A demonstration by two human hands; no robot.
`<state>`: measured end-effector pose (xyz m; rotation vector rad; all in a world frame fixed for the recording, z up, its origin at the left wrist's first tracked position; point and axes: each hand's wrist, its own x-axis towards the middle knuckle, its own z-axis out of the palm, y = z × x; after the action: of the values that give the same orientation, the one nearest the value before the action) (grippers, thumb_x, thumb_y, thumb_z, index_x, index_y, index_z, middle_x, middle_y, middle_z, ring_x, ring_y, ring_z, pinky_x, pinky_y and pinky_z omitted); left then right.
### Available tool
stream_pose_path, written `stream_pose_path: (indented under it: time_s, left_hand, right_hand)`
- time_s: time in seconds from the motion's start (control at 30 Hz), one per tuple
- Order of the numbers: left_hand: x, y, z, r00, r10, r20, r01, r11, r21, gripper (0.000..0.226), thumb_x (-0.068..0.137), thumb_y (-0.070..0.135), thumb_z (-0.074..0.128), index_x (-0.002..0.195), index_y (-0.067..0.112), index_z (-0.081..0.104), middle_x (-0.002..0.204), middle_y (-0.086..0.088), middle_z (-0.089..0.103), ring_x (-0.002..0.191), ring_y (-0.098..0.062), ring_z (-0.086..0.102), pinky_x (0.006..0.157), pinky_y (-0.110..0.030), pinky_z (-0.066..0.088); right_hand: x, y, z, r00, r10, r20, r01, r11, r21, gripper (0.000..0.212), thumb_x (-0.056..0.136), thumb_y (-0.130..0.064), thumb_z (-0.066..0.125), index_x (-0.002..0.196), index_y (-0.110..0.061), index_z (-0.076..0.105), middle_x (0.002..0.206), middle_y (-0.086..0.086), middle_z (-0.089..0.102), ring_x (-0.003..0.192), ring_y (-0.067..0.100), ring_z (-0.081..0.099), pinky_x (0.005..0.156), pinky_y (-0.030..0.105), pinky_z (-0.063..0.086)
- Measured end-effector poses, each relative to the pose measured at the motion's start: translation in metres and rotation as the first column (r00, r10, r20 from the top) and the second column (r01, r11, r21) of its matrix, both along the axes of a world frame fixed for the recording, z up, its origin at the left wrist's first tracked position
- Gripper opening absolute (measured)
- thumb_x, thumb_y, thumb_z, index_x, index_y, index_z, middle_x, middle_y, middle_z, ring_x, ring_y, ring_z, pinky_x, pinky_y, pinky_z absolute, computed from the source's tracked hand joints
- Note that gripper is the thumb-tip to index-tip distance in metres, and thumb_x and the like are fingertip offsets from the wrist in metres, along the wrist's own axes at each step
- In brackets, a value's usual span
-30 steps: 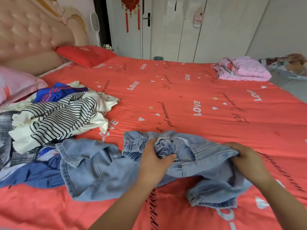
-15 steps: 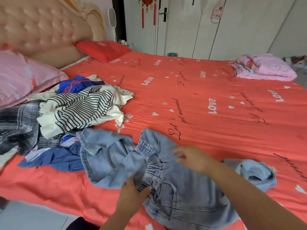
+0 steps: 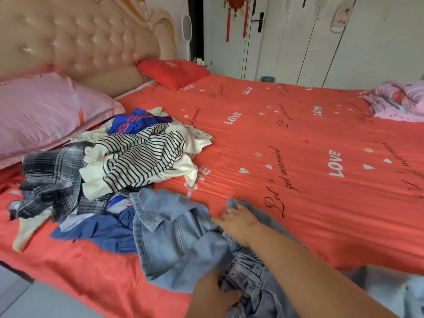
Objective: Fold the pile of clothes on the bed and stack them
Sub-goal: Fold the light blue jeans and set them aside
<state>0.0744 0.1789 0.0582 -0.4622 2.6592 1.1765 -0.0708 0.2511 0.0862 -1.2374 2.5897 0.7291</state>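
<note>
- Red bedding printed with "LOVE" covers the bed (image 3: 298, 134), which fills most of the view. A tufted headboard (image 3: 80, 47) stands at the left and pale wardrobe doors (image 3: 344, 42) run along the far wall.
- A pink pillow (image 3: 46, 115) lies against the headboard, well apart from the folded pink quilt (image 3: 401, 102) at the far right edge.
- The pile of clothes (image 3: 137, 152) sits unfolded on the near left part of the bed, just beside the pink pillow. It has a striped top above and a plaid shirt (image 3: 50, 180) and blue pieces below.
- The denim garment (image 3: 179, 237) lies crumpled at the near edge, its left side touching the pile.
- The right hand (image 3: 238, 222) reaches across to the far edge of the denim. Its fingers are spread and nearly straight, pressing the cloth onto the bed.
- The left hand (image 3: 213, 294) rests on the gathered waistband; I cannot tell whether its fingers pinch the cloth.
- My judgement is that the first garment is being spread out, so the task is barely begun and no stack is visible.
- The next move calls for pulling the denim clear of the pile and smoothing it flat before any fold is made.
</note>
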Motion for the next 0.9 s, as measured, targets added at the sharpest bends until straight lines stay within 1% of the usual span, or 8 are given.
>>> stream_pose_path:
  time_s: [0.07,0.2,0.3,0.43,0.6,0.67,0.73,0.9]
  left_hand:
    - [-0.007,-0.008,0.012,0.999,0.024,-0.020,-0.024,0.999,0.026,0.026,0.081,0.026,0.064,0.104,0.024,0.052,0.082,0.014,0.055,0.078,-0.002,0.052,0.059,-0.003,0.037]
    - [-0.018,-0.027,0.048,0.970,0.158,-0.185,-0.144,0.986,0.083,0.018,0.078,0.020,0.070,0.078,0.027,0.053,0.066,0.012,0.056,0.061,0.001,0.050,0.053,-0.013,0.036]
    - [-0.036,-0.029,0.094,0.930,0.172,-0.326,-0.146,0.984,0.102,0.011,0.079,0.014,0.068,0.084,0.016,0.059,0.069,0.004,0.058,0.066,-0.011,0.054,0.055,-0.017,0.035]
    - [-0.048,-0.002,0.165,0.869,0.120,-0.480,-0.065,0.989,0.130,0.011,0.081,0.017,0.068,0.085,0.018,0.057,0.074,0.002,0.056,0.077,-0.018,0.053,0.064,-0.026,0.036]
    - [-0.058,0.039,0.251,0.749,0.042,-0.661,0.020,0.996,0.087,0.020,0.081,0.016,0.069,0.098,0.008,0.065,0.086,-0.008,0.065,0.077,-0.025,0.059,0.067,-0.029,0.041]
    - [-0.062,0.057,0.285,0.692,0.001,-0.722,0.038,0.999,0.038,0.019,0.080,0.015,0.068,0.098,0.008,0.067,0.095,-0.008,0.067,0.090,-0.025,0.060,0.070,-0.026,0.036]
    - [-0.062,0.080,0.320,0.647,-0.019,-0.763,0.068,0.997,0.033,0.020,0.080,0.015,0.068,0.099,0.010,0.067,0.095,-0.006,0.067,0.088,-0.020,0.058,0.065,-0.022,0.032]
    - [-0.052,0.151,0.403,0.587,-0.013,-0.810,0.266,0.947,0.178,0.025,0.079,0.014,0.070,0.103,0.011,0.064,0.098,-0.008,0.067,0.086,-0.023,0.064,0.079,-0.031,0.053]
  right_hand:
    - [-0.006,0.010,0.005,0.998,-0.041,-0.037,0.041,0.999,-0.016,0.033,0.089,-0.009,0.050,0.121,-0.013,0.056,0.130,0.005,0.050,0.129,0.024,0.033,0.106,0.038,0.026]
    - [-0.019,0.067,0.046,0.959,-0.282,0.022,0.274,0.905,-0.325,0.035,0.086,-0.020,0.062,0.121,-0.021,0.057,0.117,0.007,0.052,0.109,0.024,0.046,0.091,0.032,0.041]
    - [-0.025,0.118,0.105,0.870,-0.484,0.100,0.453,0.700,-0.552,0.047,0.082,-0.034,0.067,0.124,-0.015,0.056,0.115,0.014,0.051,0.113,0.028,0.044,0.091,0.029,0.038]
    - [-0.008,0.176,0.180,0.762,-0.579,0.289,0.536,0.316,-0.783,0.028,0.080,-0.019,0.070,0.103,-0.004,0.063,0.093,0.014,0.059,0.093,0.027,0.056,0.074,0.027,0.047]
    - [0.029,0.233,0.238,0.717,-0.536,0.447,0.439,-0.151,-0.886,0.025,0.079,-0.018,0.072,0.102,-0.013,0.064,0.102,0.016,0.065,0.092,0.033,0.063,0.078,0.050,0.055]
    - [0.044,0.254,0.264,0.736,-0.481,0.476,0.378,-0.291,-0.879,0.011,0.081,-0.012,0.070,0.083,-0.021,0.063,0.087,0.011,0.064,0.075,0.026,0.062,0.060,0.041,0.059]
    - [0.057,0.276,0.295,0.745,-0.447,0.495,0.322,-0.409,-0.854,0.019,0.082,-0.008,0.068,0.074,-0.022,0.058,0.077,0.008,0.060,0.064,0.020,0.056,0.047,0.028,0.055]
    - [0.092,0.339,0.372,0.772,-0.429,0.468,0.130,-0.615,-0.778,0.016,0.084,-0.010,0.066,0.090,-0.022,0.057,0.091,0.006,0.061,0.071,0.018,0.059,0.039,0.021,0.051]
